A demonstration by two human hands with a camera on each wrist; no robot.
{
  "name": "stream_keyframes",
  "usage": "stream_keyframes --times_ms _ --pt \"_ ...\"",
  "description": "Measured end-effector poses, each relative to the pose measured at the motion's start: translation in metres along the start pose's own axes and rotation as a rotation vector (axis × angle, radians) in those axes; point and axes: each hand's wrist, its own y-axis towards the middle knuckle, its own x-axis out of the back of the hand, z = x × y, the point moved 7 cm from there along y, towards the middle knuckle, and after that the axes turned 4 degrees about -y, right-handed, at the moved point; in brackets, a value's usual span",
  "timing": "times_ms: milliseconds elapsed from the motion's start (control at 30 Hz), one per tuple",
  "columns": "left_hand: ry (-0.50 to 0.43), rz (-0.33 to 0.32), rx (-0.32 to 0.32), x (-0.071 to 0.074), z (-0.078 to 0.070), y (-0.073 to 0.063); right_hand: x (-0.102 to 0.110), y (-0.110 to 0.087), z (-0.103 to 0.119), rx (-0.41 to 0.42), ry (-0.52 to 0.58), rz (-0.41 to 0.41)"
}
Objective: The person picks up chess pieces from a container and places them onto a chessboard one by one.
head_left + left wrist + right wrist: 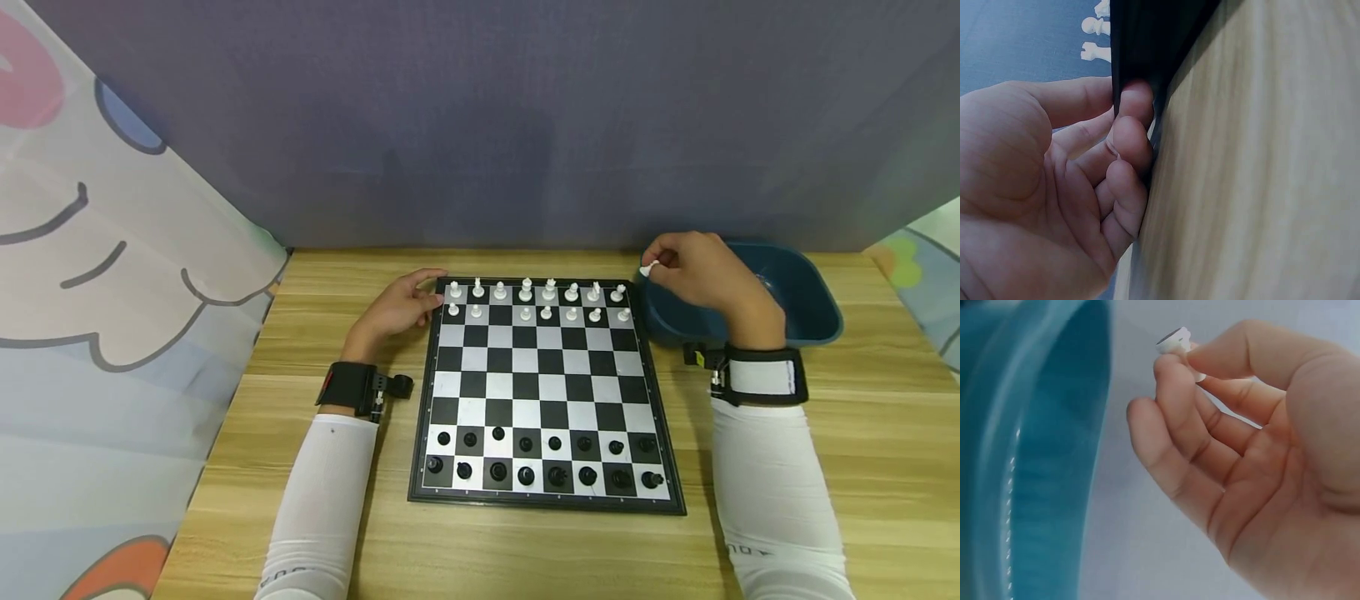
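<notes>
A black-framed chessboard (537,362) lies on the wooden table. At its far left corner, my left hand (396,308) grips the frame (1133,47), thumb on the top and the other fingers curled against the side. My right hand (701,271) is raised over the left rim of a blue basin (813,304), pinching a small white pawn (1174,341) between thumb and fingertips, its base tipped outward. White pieces (526,291) fill the far row. The white pawns (526,314) before them leave one square bare, third from the left.
Two rows of black pieces (526,475) stand on the near side of the board. The basin sits close against the board's far right corner. Behind the table (315,450) hangs a dark grey cloth (480,125), and a printed sheet (97,450) borders the left side.
</notes>
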Motion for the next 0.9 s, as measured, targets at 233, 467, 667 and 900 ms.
stream_keyframes --times_ms 233,467,667,900 --pt "-0.013 -0.006 0.017 0.002 0.007 -0.001 0.001 0.003 0.040 0.088 0.002 -0.064" --pt "-0.021 -0.021 0.007 0.001 0.007 -0.002 -0.007 0.007 0.080 0.203 0.081 -0.093" --pt "-0.027 -0.025 0.017 0.001 0.006 -0.001 -0.022 0.016 0.116 0.325 0.097 -0.003" --pt "-0.018 -0.021 0.015 0.001 0.006 0.000 -0.043 0.028 0.149 0.452 -0.033 0.036"
